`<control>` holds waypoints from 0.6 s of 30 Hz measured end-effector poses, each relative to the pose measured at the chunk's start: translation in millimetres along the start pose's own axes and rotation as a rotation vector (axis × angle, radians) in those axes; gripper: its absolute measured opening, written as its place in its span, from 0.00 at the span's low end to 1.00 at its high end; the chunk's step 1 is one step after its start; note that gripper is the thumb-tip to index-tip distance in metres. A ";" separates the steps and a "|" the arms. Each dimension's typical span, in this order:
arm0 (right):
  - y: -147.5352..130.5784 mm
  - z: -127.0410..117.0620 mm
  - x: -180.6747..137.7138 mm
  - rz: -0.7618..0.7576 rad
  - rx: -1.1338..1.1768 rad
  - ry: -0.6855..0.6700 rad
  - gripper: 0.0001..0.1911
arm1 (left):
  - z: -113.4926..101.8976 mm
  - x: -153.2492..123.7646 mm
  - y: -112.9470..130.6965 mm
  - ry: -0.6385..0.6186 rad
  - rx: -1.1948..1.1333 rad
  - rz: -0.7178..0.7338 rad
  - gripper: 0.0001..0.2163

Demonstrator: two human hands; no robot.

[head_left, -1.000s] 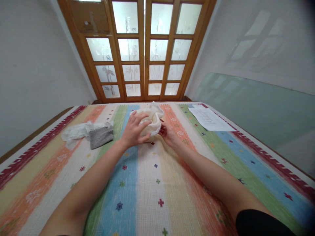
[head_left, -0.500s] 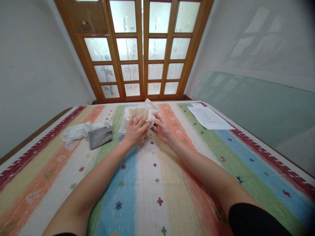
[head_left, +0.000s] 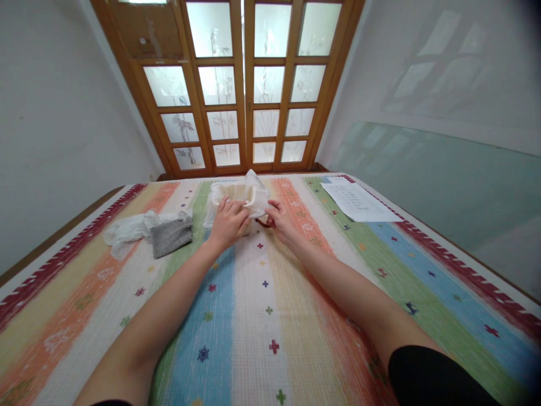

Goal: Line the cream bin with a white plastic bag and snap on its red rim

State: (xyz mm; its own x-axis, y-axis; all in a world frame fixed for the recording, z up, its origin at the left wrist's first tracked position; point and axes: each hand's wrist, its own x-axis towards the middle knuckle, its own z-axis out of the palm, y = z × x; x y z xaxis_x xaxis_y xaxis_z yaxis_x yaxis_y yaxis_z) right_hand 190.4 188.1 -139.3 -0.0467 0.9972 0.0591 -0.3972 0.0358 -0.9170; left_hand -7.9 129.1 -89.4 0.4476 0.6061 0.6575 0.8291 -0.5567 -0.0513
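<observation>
Since a second ago, the tub (head_left: 215, 195) with its white bag (head_left: 257, 194) has moved to the left, and my left grip (head_left: 230, 223), which was spread wide over it, now has its fingers bent on the near rim. My right grip (head_left: 281, 220) is at the right edge of the bag, with fingers half curled. For both grips, I cannot tell if they pinch the plastic. A small brown strip (head_left: 262, 223) shows just below my right fingertips; what it is, I cannot say. To the left of my left grip lies a grey cloth (head_left: 171, 238), touching crumpled plastic (head_left: 129, 230). Paper (head_left: 359, 202) lies on the worktop (head_left: 253, 349), well to the right of my right grip.
</observation>
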 end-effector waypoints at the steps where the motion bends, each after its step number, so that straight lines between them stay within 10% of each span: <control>1: 3.3 -3.0 4.0 0.013 -0.042 0.027 0.24 | -0.3 0.1 0.0 0.003 0.000 -0.001 0.11; 4: 4.5 -9.5 17.0 -0.011 -0.178 0.122 0.16 | -0.9 0.5 0.3 0.001 -0.007 -0.010 0.11; 8: -22.7 -4.7 33.5 -0.464 -0.436 0.229 0.12 | -1.7 1.9 1.7 -0.006 -0.027 -0.025 0.11; 12: -57.1 21.2 50.4 -0.730 -0.679 -0.154 0.15 | -4.6 3.4 3.6 -0.015 -0.046 -0.037 0.11; 18: -46.0 50.2 89.3 -0.392 -0.581 -0.295 0.24 | -12.7 2.9 4.2 -0.036 -0.054 -0.019 0.10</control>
State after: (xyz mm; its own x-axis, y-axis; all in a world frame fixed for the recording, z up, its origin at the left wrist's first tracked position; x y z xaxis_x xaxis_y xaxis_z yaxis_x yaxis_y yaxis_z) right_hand 158.6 272.1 -72.1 -0.2766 0.8481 0.4520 0.1072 0.4946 -0.8625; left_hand -7.4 121.3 -78.2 0.4443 0.6361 0.6308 0.8188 -0.5740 0.0022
